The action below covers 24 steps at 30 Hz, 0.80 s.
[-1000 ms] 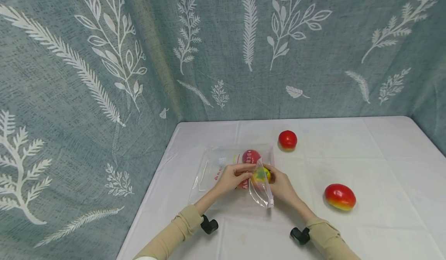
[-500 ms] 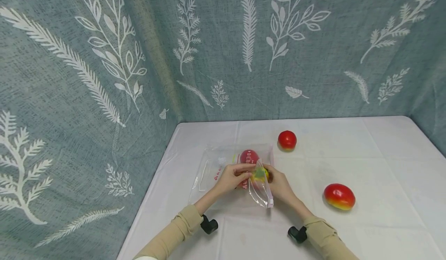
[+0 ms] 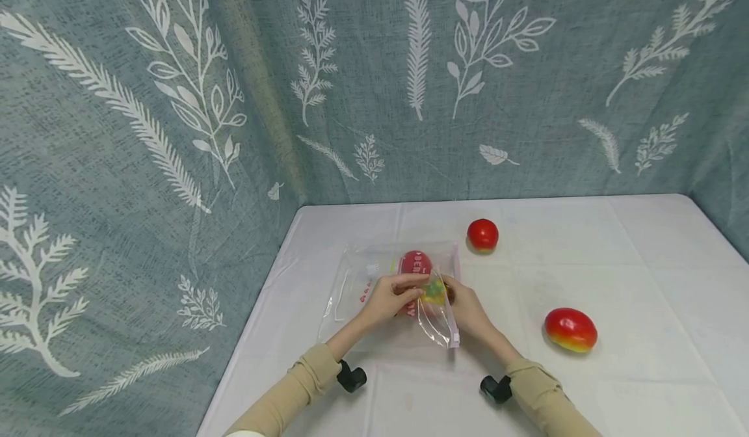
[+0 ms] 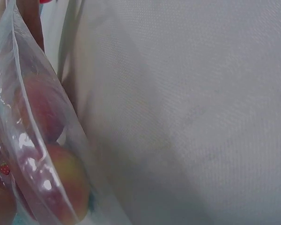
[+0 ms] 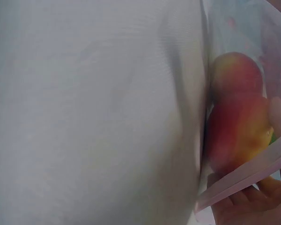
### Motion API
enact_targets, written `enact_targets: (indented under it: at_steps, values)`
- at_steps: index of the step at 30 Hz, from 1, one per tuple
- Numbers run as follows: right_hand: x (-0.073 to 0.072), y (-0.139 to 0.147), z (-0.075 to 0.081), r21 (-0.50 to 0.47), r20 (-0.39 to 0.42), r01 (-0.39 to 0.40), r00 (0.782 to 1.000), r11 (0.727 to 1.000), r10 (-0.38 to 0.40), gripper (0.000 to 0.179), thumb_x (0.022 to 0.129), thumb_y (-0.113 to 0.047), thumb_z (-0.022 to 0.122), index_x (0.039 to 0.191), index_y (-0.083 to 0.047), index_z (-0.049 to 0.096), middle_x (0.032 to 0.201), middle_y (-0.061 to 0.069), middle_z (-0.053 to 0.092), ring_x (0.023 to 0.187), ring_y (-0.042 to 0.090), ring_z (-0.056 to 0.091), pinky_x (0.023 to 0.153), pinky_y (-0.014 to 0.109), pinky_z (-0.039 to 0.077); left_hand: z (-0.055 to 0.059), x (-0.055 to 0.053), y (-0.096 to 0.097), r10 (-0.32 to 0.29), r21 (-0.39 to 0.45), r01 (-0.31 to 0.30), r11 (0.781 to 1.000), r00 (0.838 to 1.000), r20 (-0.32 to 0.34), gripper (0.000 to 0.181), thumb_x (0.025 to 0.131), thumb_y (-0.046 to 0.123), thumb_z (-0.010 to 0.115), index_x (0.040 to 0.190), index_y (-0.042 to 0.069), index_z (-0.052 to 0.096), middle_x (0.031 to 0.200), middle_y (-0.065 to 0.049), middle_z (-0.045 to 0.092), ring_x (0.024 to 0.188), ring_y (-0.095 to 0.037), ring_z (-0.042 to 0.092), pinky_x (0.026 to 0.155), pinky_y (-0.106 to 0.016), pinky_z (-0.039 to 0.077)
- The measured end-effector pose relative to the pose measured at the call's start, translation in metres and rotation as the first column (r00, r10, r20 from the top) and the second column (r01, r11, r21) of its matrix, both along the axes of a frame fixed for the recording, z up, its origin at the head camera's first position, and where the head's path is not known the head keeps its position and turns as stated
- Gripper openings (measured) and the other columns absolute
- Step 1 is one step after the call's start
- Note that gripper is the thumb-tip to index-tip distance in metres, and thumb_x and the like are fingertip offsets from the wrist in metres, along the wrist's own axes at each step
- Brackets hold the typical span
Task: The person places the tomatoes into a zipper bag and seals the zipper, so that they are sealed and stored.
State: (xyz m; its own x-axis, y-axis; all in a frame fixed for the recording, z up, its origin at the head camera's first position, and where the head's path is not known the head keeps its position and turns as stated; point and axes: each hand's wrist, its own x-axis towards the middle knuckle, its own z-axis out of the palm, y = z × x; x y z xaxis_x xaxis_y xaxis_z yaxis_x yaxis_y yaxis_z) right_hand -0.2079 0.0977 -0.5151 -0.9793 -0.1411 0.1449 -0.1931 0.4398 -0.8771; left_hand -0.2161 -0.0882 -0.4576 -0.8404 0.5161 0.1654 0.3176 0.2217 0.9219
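Observation:
A clear zip bag [image 3: 345, 294] with red print lies flat, its zip side to the right. My left hand [image 3: 389, 300] pinches the upper layer near the mouth and lifts it. With my right hand [image 3: 469, 308] I hold a red-and-yellow fruit [image 3: 433, 292] with a green patch inside the mouth; its fingers reach past the zip edge in the right wrist view. Touching this fruit in that view is another red-and-yellow fruit [image 5: 237, 75], deeper in the bag. Through the film in the left wrist view, two fruits show, the nearer one [image 4: 68, 183] yellowish.
A round red fruit [image 3: 482, 235] sits behind the bag's right corner. To the right lies an oval red fruit with a yellow underside [image 3: 571, 330]. The white-covered table [image 3: 655, 281] meets a patterned blue-green curtain [image 3: 526, 144] at the back and left.
My right hand has moved slightly left, carrying the fruit further into the bag. The red fruit inside has shifted a little left. My left hand keeps its place.

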Motion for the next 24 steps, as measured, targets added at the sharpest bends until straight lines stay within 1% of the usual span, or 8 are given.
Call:
enact_targets:
  at_steps: [3, 6, 10, 13, 14, 17, 22, 24]
  values:
    - [-0.001, -0.001, 0.001, 0.001, 0.001, -0.005, 1.000, 1.000, 0.005, 0.065, 0.074, -0.019, 0.080, 0.129, 0.002, 0.054, 0.115, 0.025, 0.065, 0.102, 0.037, 0.065, 0.090, 0.047, 0.052, 0.011, 0.005, 0.000, -0.003, -0.020, 0.003, 1.000, 1.000, -0.012, 0.030, 0.088, -0.005, 0.060, 0.117, -0.013, 0.060, 0.117, -0.028, 0.062, 0.082, -0.002, 0.059, 0.062, -0.011, 0.045]
    - [-0.002, -0.001, 0.001, 0.005, 0.002, -0.012, 1.000, 1.000, 0.012, 0.066, 0.074, -0.020, 0.081, 0.129, 0.003, 0.053, 0.114, 0.026, 0.065, 0.102, 0.038, 0.065, 0.089, 0.047, 0.052, 0.012, 0.005, 0.000, -0.004, -0.024, 0.003, 1.000, 1.000, -0.020, 0.030, 0.088, -0.005, 0.060, 0.117, -0.013, 0.060, 0.117, -0.028, 0.062, 0.083, -0.003, 0.060, 0.062, -0.011, 0.045]
    - [-0.004, -0.002, 0.000, 0.004, 0.000, -0.032, 1.000, 0.999, 0.032, 0.064, 0.074, -0.019, 0.080, 0.129, 0.002, 0.053, 0.116, 0.025, 0.065, 0.104, 0.037, 0.064, 0.091, 0.046, 0.052, -0.002, -0.002, -0.001, 0.007, -0.006, -0.007, 1.000, 1.000, -0.011, 0.030, 0.089, -0.002, 0.061, 0.118, -0.010, 0.061, 0.116, -0.027, 0.064, 0.074, -0.001, 0.056, 0.054, -0.012, 0.040]
    - [-0.005, -0.001, 0.000, 0.005, -0.013, -0.046, 0.999, 0.999, 0.046, 0.063, 0.075, -0.019, 0.080, 0.128, 0.002, 0.054, 0.116, 0.024, 0.065, 0.105, 0.036, 0.064, 0.092, 0.046, 0.051, -0.013, -0.007, -0.002, 0.022, -0.007, -0.022, 1.000, 1.000, 0.003, 0.031, 0.089, 0.001, 0.061, 0.119, -0.006, 0.062, 0.117, -0.023, 0.065, 0.072, 0.001, 0.055, 0.052, -0.012, 0.038]
    - [-0.005, -0.002, 0.001, 0.010, -0.019, -0.049, 0.999, 0.999, 0.049, 0.063, 0.075, -0.020, 0.080, 0.128, 0.002, 0.054, 0.115, 0.024, 0.066, 0.104, 0.036, 0.064, 0.091, 0.046, 0.051, -0.014, -0.008, -0.003, 0.024, -0.008, -0.024, 1.000, 1.000, 0.002, 0.031, 0.089, 0.002, 0.062, 0.120, -0.005, 0.062, 0.117, -0.022, 0.065, 0.073, 0.002, 0.055, 0.052, -0.012, 0.038]
    - [-0.005, -0.001, 0.001, 0.023, -0.037, -0.057, 0.998, 0.998, 0.058, 0.062, 0.075, -0.022, 0.080, 0.126, 0.003, 0.055, 0.112, 0.023, 0.067, 0.101, 0.034, 0.065, 0.089, 0.046, 0.052, -0.016, -0.009, -0.003, 0.028, -0.011, -0.028, 1.000, 1.000, 0.005, 0.031, 0.090, 0.005, 0.063, 0.119, -0.002, 0.063, 0.117, -0.020, 0.066, 0.073, 0.002, 0.056, 0.053, -0.012, 0.038]
    - [-0.006, 0.000, 0.001, 0.029, -0.039, -0.071, 0.997, 0.997, 0.073, 0.059, 0.075, -0.022, 0.080, 0.124, 0.002, 0.056, 0.110, 0.022, 0.068, 0.098, 0.032, 0.066, 0.087, 0.044, 0.053, -0.016, -0.008, -0.004, 0.022, -0.001, -0.022, 1.000, 1.000, 0.020, 0.031, 0.090, 0.006, 0.062, 0.119, -0.002, 0.063, 0.111, -0.022, 0.068, 0.058, -0.001, 0.048, 0.047, -0.014, 0.034]
    - [-0.006, 0.001, 0.001, 0.030, -0.033, -0.078, 0.996, 0.997, 0.079, 0.060, 0.075, -0.022, 0.080, 0.125, 0.002, 0.056, 0.111, 0.022, 0.067, 0.099, 0.032, 0.066, 0.088, 0.045, 0.053, -0.015, -0.008, -0.004, 0.018, 0.005, -0.018, 1.000, 1.000, 0.025, 0.031, 0.090, 0.005, 0.062, 0.120, -0.003, 0.063, 0.110, -0.023, 0.067, 0.055, -0.002, 0.046, 0.046, -0.014, 0.033]
